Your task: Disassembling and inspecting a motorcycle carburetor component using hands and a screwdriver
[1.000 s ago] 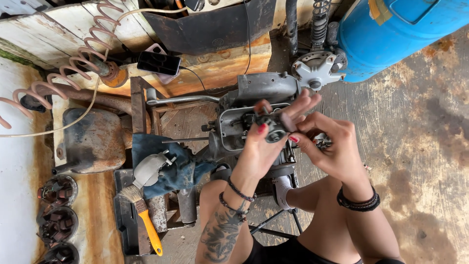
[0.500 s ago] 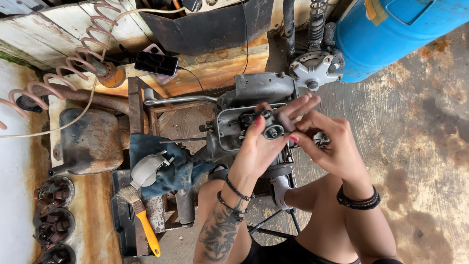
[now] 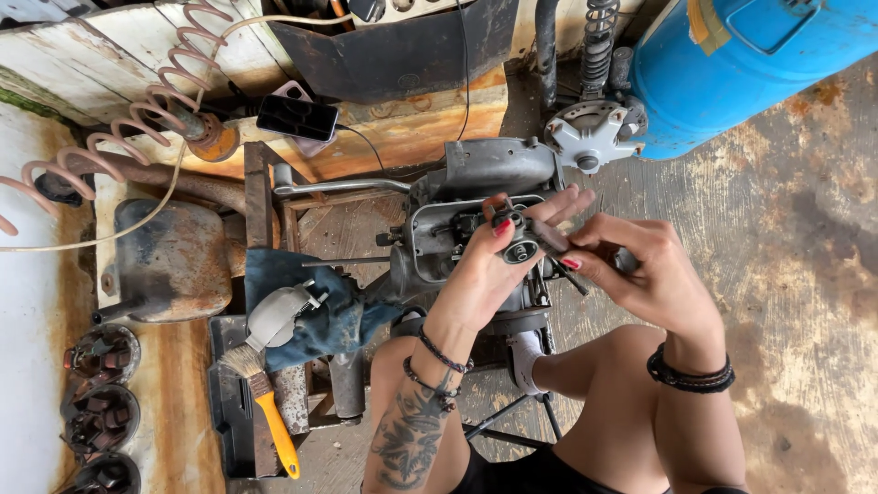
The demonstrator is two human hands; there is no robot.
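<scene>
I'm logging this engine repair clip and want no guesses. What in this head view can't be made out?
- Small metal part: mostly covered by the left hand and right hand; its shape is unclear.
- Engine housing: its lower half is hidden behind both hands.
- Round rusty parts: cut by the bottom edge, details too small.
- Blue drum: cut off by the top and right edges.

Bright, even daylight and a sharp picture from edge to edge.

Soft light all round, only faint shadows under the engine casing [image 3: 476, 229] and the person's legs; the white surface at the far left [image 3: 23, 302] washes out a little, the blue drum [image 3: 750, 64] shows a mild sheen, and the wide lens bends the planks and the coiled hose [image 3: 137, 119] near the top-left corner.
</scene>
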